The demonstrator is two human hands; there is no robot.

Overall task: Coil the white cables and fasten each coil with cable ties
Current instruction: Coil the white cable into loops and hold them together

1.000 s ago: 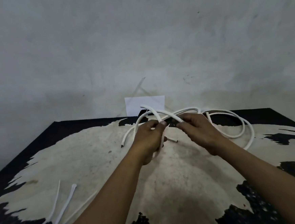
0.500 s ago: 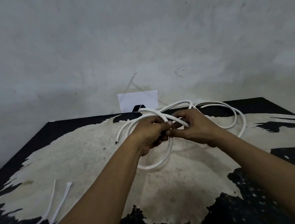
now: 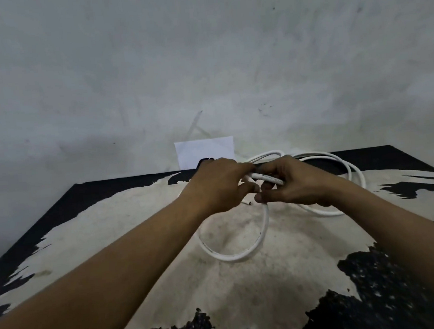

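Quick update on the white cable (image 3: pixel 240 256). Both hands are up over the far half of the table (image 3: pixel 106 225), close together, almost knuckle to knuckle. My left hand (image 3: pixel 220 187) has its fingers curled around the cable with the back of the hand facing up, so I can't really see how many strands are in there. My right hand (image 3: pixel 299 186) is gripping it too, thumb underneath and fingers folded over the top. A short straight bit of cable with some tiny printing on it runs across between the two hands.

One loop drops from my hands toward me, pretty round, and its bottom curve sits on the tabletop. The rest of the cable is behind and to the right of my right hand: a couple of bigger loose loops lying near the back edge of the table, overlapping each other. There's a loose end (image 3: pixel 247 203) poking out just under my left hand, low by the table, but I can't tell if it touches.

The table is black, with the finish worn off into a big pale patch across most of the middle. At the back, a white sheet of paper (image 3: pixel 204 151) stands against the grey wall (image 3: pixel 202 61). There's something small and dark at its bottom edge, half hidden by my left hand, no idea what it is.
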